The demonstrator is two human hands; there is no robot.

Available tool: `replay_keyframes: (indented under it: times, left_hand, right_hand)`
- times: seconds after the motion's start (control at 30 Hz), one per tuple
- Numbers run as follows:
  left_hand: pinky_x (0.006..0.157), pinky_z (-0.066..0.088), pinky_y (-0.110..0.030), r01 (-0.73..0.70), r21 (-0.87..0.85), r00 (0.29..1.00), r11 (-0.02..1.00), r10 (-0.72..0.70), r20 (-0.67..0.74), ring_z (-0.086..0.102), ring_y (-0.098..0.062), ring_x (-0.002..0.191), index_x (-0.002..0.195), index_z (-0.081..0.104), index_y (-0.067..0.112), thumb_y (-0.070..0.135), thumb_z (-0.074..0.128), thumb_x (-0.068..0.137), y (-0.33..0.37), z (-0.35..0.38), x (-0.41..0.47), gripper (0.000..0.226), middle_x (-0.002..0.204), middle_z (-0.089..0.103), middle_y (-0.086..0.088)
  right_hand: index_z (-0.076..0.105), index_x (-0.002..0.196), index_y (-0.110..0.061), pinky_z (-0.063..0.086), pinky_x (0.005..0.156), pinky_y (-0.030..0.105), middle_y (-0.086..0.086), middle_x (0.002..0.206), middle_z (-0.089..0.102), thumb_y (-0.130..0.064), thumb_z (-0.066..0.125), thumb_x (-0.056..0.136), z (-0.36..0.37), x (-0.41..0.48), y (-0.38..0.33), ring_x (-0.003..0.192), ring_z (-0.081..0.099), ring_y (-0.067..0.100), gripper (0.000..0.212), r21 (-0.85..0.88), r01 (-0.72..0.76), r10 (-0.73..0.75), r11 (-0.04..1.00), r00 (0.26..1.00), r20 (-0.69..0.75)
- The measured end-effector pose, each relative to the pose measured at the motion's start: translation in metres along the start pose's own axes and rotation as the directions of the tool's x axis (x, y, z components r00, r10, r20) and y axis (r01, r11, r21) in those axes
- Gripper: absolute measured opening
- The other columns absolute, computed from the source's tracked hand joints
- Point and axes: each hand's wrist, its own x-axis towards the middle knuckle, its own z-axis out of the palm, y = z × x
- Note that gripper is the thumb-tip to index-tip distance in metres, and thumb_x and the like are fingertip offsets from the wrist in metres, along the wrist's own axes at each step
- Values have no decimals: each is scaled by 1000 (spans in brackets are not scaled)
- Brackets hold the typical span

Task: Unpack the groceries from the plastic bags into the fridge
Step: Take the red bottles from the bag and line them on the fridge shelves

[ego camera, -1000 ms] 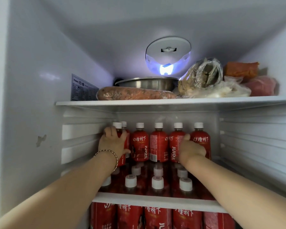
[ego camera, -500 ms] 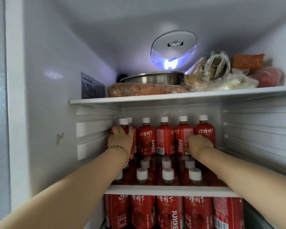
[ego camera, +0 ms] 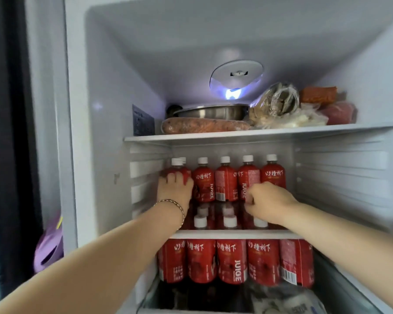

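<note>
Inside the open fridge, red juice bottles [ego camera: 226, 184] with white caps stand in rows on the middle shelf [ego camera: 234, 234]. My left hand [ego camera: 175, 189], a bracelet on its wrist, grips the leftmost back-row bottle [ego camera: 168, 172] against the left wall. My right hand [ego camera: 268, 200] reaches in at the right, fingers curled round a bottle [ego camera: 272, 175] in the back row; the hand hides most of its body. More of the same red bottles [ego camera: 232, 261] fill the shelf below.
The top shelf [ego camera: 259, 132] carries a wrapped sausage roll [ego camera: 204, 125], a steel bowl [ego camera: 213, 112] and bagged foods [ego camera: 279, 103]. A plastic-wrapped item [ego camera: 281, 300] lies at the fridge bottom. A purple object [ego camera: 48, 248] hangs outside at the left.
My view has pulled back and lowered, showing more of the lower shelf. Both hands stay on the back-row bottles, the right hand slightly lower and nearer.
</note>
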Motion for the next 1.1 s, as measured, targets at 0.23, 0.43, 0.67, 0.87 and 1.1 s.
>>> replay_keyframes:
  times: [0.23, 0.43, 0.67, 0.87, 1.1]
  left_hand:
    - [79, 49, -33, 119, -292, 979, 949, -63, 195, 62, -27, 99, 107, 59, 10, 35, 45, 93, -16, -39, -103, 32, 104, 63, -9]
    - [78, 53, -27, 346, -186, 856, 920, -228, 464, 61, -19, 66, 63, 50, 12, 36, 42, 94, -36, -50, -218, 41, 67, 64, 0]
    - [83, 49, -33, 639, 99, 618, 763, -586, 524, 61, -26, 104, 107, 61, 9, 34, 44, 91, -84, -73, -389, 33, 114, 64, -7]
    - [74, 42, -27, 860, 239, 319, 451, -841, 437, 62, -25, 102, 107, 62, 14, 37, 46, 92, -110, -120, -567, 32, 112, 65, -5]
    - [78, 41, -28, 908, 418, -109, 36, -942, 317, 59, -25, 108, 108, 61, 16, 34, 45, 91, -85, -231, -827, 29, 116, 63, -5]
  right_hand:
    - [62, 82, -25, 43, 64, 26, -4, 86, 65, -35, 53, 92, -10, -37, -34, 78, 59, 16, 17, 134, 236, -235, 963, 972, -24]
    - [63, 78, -21, 46, 70, 30, -5, 84, 65, -44, 51, 90, -6, -100, -87, 85, 61, 19, 29, 231, 513, -531, 827, 848, 15]
    - [64, 82, -16, 48, 79, 30, 2, 98, 69, -38, 52, 88, -10, -210, -198, 97, 61, 22, 26, 363, 752, -824, 551, 558, 96]
    - [63, 87, -20, 48, 77, 30, -3, 96, 62, -36, 52, 91, -38, -345, -287, 90, 58, 17, 20, 492, 845, -969, 209, 247, -11]
    - [68, 95, -18, 45, 73, 25, 0, 103, 66, -33, 53, 90, -89, -594, -373, 96, 62, 20, 23, 513, 829, -974, -222, -170, -147]
